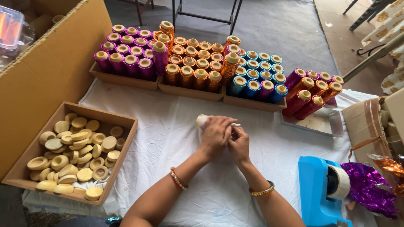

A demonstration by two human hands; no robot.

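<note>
Both hands, left hand [215, 135] and right hand [239, 143], curl closed around a pale wooden spool [201, 121] over the white cloth [168, 126].

Bare forearms, red-gold bangle [178, 179] left wrist, gold bangle [261, 191] right

Work surface: white cloth [168, 126] spread flat over the surface beneath, lightly creased. Directly on it: wooden tray [122, 159] of pale wooden discs at left; three cardboard trays [191, 93] of foil-wrapped spools along the far edge (purple, orange, blue); clear plastic tray [324, 124] with red spools; blue tape dispenser [322, 191] at near right.
</note>
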